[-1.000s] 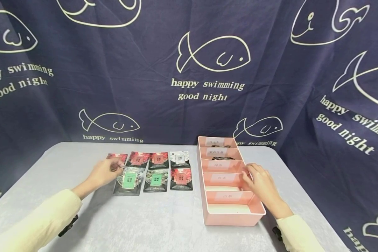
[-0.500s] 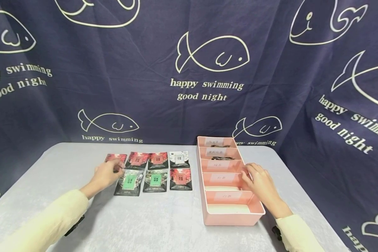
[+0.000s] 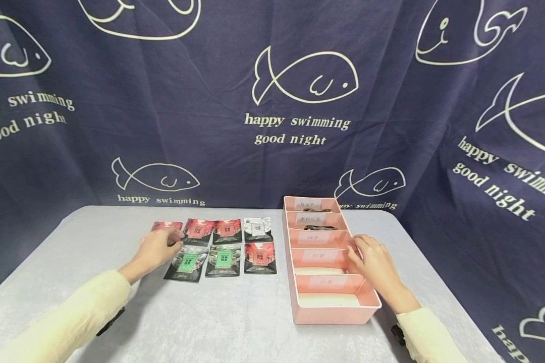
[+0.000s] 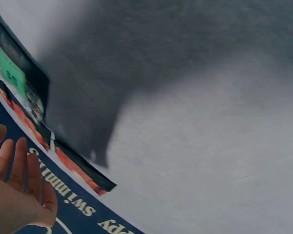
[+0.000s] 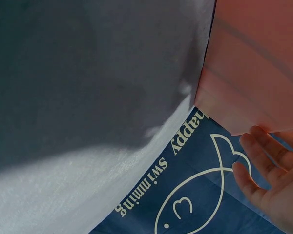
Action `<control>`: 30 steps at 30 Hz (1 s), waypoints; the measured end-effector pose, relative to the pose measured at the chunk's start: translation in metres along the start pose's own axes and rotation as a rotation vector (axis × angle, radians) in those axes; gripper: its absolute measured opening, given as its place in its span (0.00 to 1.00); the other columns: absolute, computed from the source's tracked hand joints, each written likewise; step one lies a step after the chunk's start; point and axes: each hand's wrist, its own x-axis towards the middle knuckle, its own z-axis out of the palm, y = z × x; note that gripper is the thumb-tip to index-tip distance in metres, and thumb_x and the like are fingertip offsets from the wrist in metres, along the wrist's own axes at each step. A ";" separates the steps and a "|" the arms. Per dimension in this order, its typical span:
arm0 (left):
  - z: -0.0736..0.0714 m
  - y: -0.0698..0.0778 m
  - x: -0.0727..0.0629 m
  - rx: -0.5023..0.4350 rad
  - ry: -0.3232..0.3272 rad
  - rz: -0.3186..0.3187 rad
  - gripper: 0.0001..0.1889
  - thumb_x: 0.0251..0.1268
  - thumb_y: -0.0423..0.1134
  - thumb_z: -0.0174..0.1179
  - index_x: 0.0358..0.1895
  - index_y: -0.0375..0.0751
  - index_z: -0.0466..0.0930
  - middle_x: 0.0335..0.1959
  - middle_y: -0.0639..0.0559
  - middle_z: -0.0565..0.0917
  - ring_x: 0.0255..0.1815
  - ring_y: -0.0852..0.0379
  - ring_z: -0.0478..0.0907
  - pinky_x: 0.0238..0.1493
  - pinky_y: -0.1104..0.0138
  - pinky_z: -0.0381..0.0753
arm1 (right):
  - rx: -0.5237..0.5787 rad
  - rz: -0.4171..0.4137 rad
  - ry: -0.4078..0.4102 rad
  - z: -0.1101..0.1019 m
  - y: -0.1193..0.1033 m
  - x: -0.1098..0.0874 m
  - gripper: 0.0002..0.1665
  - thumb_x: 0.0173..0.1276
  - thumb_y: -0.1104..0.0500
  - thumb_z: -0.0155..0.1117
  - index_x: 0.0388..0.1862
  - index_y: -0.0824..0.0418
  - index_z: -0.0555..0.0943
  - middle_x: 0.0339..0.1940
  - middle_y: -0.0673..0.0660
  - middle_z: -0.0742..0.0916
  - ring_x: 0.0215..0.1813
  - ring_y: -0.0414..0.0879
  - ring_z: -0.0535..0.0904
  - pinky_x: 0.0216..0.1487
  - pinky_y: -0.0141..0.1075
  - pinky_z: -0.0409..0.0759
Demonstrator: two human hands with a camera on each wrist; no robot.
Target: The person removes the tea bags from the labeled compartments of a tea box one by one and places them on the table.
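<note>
My left hand [image 3: 159, 248] is over the upper left of a green-labelled tea pouch [image 3: 186, 263], its fingers loosely bent with nothing visible between them. In the left wrist view the thumb stands apart from the fingers [image 4: 18, 168]. Behind that hand, a red tea pouch [image 3: 167, 226] is partly covered. My right hand [image 3: 376, 264] rests at the right rim of a pink divided box [image 3: 334, 316], its fingers relaxed. From the right wrist, the fingertips [image 5: 254, 132] overlap the box's edge, and one finger is partly hidden behind the wall.
More tea pouches lie in two rows: red [image 3: 198, 231], red [image 3: 227, 231], white [image 3: 258, 229], green [image 3: 223, 260] and red [image 3: 260, 257]. Dark pouches [image 3: 320, 228] sit in the box's two far compartments. A dark blue fish-print cloth [image 3: 227, 126] hangs behind the table [image 3: 227, 322].
My left hand has let go of the green pouch's upper corner and moved slightly right. The pouch now lies flatter, turned a little clockwise. My right hand stays at the box rim.
</note>
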 end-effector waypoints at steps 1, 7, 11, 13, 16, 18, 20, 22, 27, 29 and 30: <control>0.000 0.002 0.001 0.003 0.005 0.014 0.12 0.54 0.36 0.58 0.42 0.38 0.78 0.38 0.42 0.85 0.43 0.41 0.78 0.44 0.44 0.64 | -0.001 0.000 -0.002 0.000 0.000 0.000 0.10 0.57 0.59 0.58 0.34 0.65 0.80 0.34 0.59 0.83 0.38 0.56 0.78 0.36 0.50 0.72; 0.006 0.018 0.007 -0.005 0.035 0.096 0.09 0.54 0.35 0.58 0.39 0.38 0.78 0.35 0.45 0.85 0.39 0.45 0.80 0.41 0.50 0.68 | -0.001 0.003 -0.008 -0.001 -0.001 0.001 0.11 0.57 0.59 0.58 0.34 0.65 0.80 0.35 0.60 0.83 0.39 0.56 0.78 0.37 0.50 0.73; 0.012 0.033 0.012 0.000 0.041 0.142 0.09 0.54 0.36 0.59 0.39 0.39 0.78 0.35 0.47 0.84 0.40 0.46 0.80 0.44 0.49 0.70 | 0.003 0.014 -0.014 -0.002 -0.002 0.001 0.11 0.57 0.60 0.58 0.35 0.66 0.80 0.35 0.61 0.83 0.40 0.56 0.78 0.38 0.51 0.73; 0.014 0.041 0.015 0.001 0.040 0.162 0.09 0.54 0.37 0.59 0.39 0.41 0.78 0.37 0.48 0.84 0.41 0.47 0.80 0.44 0.49 0.68 | 0.004 0.020 -0.016 -0.002 -0.002 0.000 0.10 0.57 0.60 0.59 0.35 0.66 0.80 0.35 0.61 0.83 0.40 0.56 0.78 0.37 0.51 0.73; 0.018 0.055 0.018 -0.007 0.041 0.201 0.09 0.55 0.38 0.60 0.40 0.44 0.78 0.39 0.49 0.84 0.43 0.48 0.79 0.46 0.49 0.66 | 0.003 0.020 -0.012 -0.001 -0.002 0.000 0.10 0.57 0.61 0.59 0.35 0.67 0.80 0.35 0.61 0.83 0.40 0.57 0.79 0.37 0.51 0.73; 0.021 0.064 0.020 -0.009 0.041 0.227 0.09 0.54 0.38 0.60 0.40 0.45 0.79 0.40 0.50 0.83 0.44 0.49 0.78 0.46 0.50 0.65 | 0.003 0.018 -0.008 -0.001 -0.002 0.000 0.10 0.57 0.61 0.59 0.35 0.67 0.80 0.35 0.61 0.83 0.39 0.57 0.79 0.37 0.51 0.73; 0.024 0.073 0.023 -0.005 0.039 0.256 0.09 0.54 0.38 0.60 0.39 0.45 0.78 0.39 0.51 0.83 0.44 0.50 0.78 0.48 0.50 0.65 | 0.003 0.014 -0.004 -0.001 -0.002 0.000 0.11 0.57 0.61 0.60 0.35 0.67 0.80 0.35 0.61 0.83 0.39 0.57 0.79 0.37 0.51 0.73; 0.027 0.082 0.025 0.003 0.032 0.273 0.09 0.55 0.39 0.59 0.40 0.45 0.78 0.39 0.51 0.83 0.45 0.50 0.77 0.48 0.51 0.64 | 0.003 0.010 0.000 -0.001 -0.002 -0.001 0.11 0.56 0.61 0.60 0.35 0.67 0.80 0.35 0.61 0.83 0.39 0.57 0.79 0.36 0.51 0.73; 0.033 0.106 0.029 0.031 0.002 0.305 0.13 0.57 0.41 0.58 0.46 0.43 0.78 0.42 0.51 0.82 0.47 0.48 0.76 0.51 0.51 0.65 | 0.003 0.006 0.003 0.000 -0.001 -0.001 0.11 0.57 0.61 0.60 0.35 0.68 0.80 0.35 0.61 0.83 0.39 0.57 0.79 0.36 0.50 0.73; 0.036 0.115 0.030 0.024 -0.005 0.325 0.13 0.58 0.41 0.58 0.46 0.44 0.78 0.42 0.51 0.82 0.47 0.49 0.76 0.51 0.51 0.66 | 0.004 0.007 0.002 0.000 0.000 -0.001 0.11 0.57 0.61 0.60 0.35 0.68 0.80 0.35 0.61 0.83 0.39 0.57 0.79 0.36 0.50 0.73; 0.037 0.120 0.031 0.017 -0.007 0.334 0.11 0.58 0.40 0.58 0.44 0.45 0.78 0.41 0.53 0.82 0.46 0.50 0.76 0.50 0.52 0.66 | 0.004 0.009 0.001 0.000 0.000 -0.001 0.11 0.57 0.61 0.60 0.35 0.68 0.80 0.35 0.61 0.83 0.39 0.57 0.79 0.36 0.50 0.73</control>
